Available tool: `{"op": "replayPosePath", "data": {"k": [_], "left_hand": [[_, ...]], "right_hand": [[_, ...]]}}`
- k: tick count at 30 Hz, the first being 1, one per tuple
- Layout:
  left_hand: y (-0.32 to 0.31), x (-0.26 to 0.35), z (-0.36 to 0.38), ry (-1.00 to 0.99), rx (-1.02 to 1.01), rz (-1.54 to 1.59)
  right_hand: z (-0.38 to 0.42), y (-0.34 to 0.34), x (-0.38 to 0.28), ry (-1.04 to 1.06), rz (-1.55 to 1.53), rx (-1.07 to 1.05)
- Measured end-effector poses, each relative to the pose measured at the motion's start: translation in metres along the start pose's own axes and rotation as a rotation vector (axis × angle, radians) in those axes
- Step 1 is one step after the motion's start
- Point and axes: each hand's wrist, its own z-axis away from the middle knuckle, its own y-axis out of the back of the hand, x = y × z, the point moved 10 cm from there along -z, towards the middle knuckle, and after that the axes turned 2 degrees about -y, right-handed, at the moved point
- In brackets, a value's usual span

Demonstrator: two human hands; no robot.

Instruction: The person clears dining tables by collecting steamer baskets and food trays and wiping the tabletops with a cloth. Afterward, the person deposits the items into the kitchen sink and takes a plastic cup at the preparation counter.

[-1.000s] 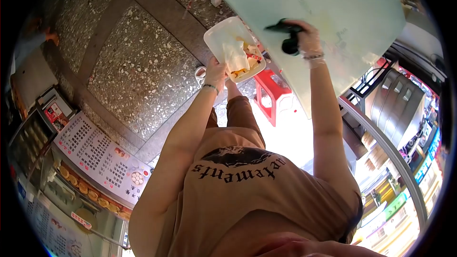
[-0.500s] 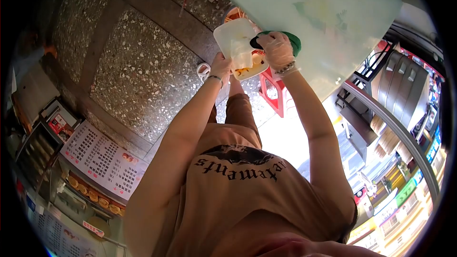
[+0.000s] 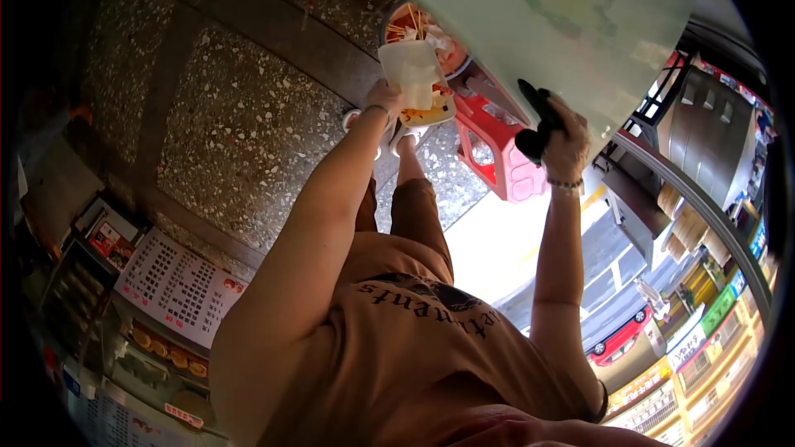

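My left hand (image 3: 386, 98) is closed on the edge of a takeaway box, below the table's edge. The box's pale lid (image 3: 403, 62) stands folded back, and bits of orange-brown food lie in the tray (image 3: 443, 112). My right hand (image 3: 566, 139), in a clear plastic glove, grips a dark pad-like thing (image 3: 538, 103) by the table's front edge. Its two dark ends stick out beyond my fingers; the middle is hidden by my hand. Just beyond the box, a round bin (image 3: 389, 18) holds wooden skewers and crumpled tissue.
A pale green table (image 3: 629, 0) reaches across the top right. Under its edge stands a red plastic stool (image 3: 513, 161). Speckled stone floor (image 3: 240, 108) lies to the left, with a menu board (image 3: 178, 285) at lower left. A metal rail (image 3: 704, 199) runs along the right.
My right hand has moved right, away from the box, with the pad turned edge-on. My left hand holds the box slightly lower in view. More of the bin and stool shows.
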Motion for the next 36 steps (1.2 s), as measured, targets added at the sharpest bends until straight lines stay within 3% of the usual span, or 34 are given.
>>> {"op": "replayPosePath", "data": {"k": [1, 3, 4, 7, 8, 10, 11, 12, 14, 15, 17, 21, 23, 24, 25, 27, 30, 32, 34, 36], "left_hand": [[-0.013, -0.018, -0.037, 0.003, -0.002, -0.004], [-0.066, -0.041, -0.115, -0.229, -0.224, -0.13], [-0.069, -0.04, -0.129, -0.228, -0.229, -0.135], [-0.062, -0.07, -0.151, 0.306, -0.092, 0.345], [-0.055, -0.046, -0.139, 0.308, -0.095, 0.339], [-0.068, 0.046, -0.095, -0.358, -0.436, -1.329], [-0.077, 0.054, -0.096, -0.523, -0.434, -1.484], [-0.075, 0.051, -0.098, -0.525, -0.439, -1.488], [-0.052, 0.085, -0.083, -0.577, -0.316, -1.209], [-0.05, 0.085, -0.086, -0.577, -0.312, -1.213], [-0.051, 0.104, -0.081, -0.778, -0.247, -1.179], [-0.064, 0.103, -0.077, -0.725, -0.27, -1.242], [-0.06, 0.032, -0.11, -0.17, -0.234, -0.132], [-0.05, 0.05, -0.087, -0.292, -0.219, -0.004], [-0.047, 0.059, -0.076, -0.453, -0.197, -0.123], [-0.016, 0.122, 0.029, -0.441, -0.132, -0.41], [0.001, 0.107, 0.085, -0.386, -0.231, -0.295], [0.021, 0.093, 0.122, -0.323, -0.271, -0.238], [0.045, 0.098, 0.17, -0.228, -0.295, -0.234], [0.077, 0.098, 0.218, -0.172, -0.267, -0.115]], "right_hand": [[0.005, 0.002, 0.011, -0.037, -0.048, 0.031], [0.013, -0.006, 0.028, -0.076, -0.11, 0.044], [0.018, -0.01, 0.039, -0.111, -0.17, 0.062], [0.024, -0.022, 0.066, -0.155, -0.223, 0.089], [0.024, -0.025, 0.073, -0.171, -0.243, 0.098], [0.021, -0.027, 0.084, -0.211, -0.318, 0.119], [0.019, -0.027, 0.088, -0.247, -0.357, 0.12], [0.018, -0.029, 0.093, -0.283, -0.396, 0.122], [0.013, -0.033, 0.094, -0.24, -0.383, 0.128], [0.011, -0.034, 0.091, -0.197, -0.365, 0.131], [0.011, -0.036, 0.092, -0.191, -0.374, 0.137], [0.012, -0.035, 0.101, -0.241, -0.544, 0.152], [0.015, -0.027, 0.097, -0.23, -0.496, 0.12], [0.013, -0.023, 0.094, -0.211, -0.447, 0.105], [0.013, -0.024, 0.099, -0.284, -0.446, 0.086], [0.019, -0.031, 0.12, -0.387, -0.597, 0.052], [0.017, -0.018, 0.123, -0.484, -0.717, 0.042], [0.016, -0.022, 0.137, -0.552, -0.605, -0.074], [0.013, 0.001, 0.138, -0.561, -0.662, -0.022], [0.023, 0.026, 0.144, -0.73, -0.973, 0.169]]}}
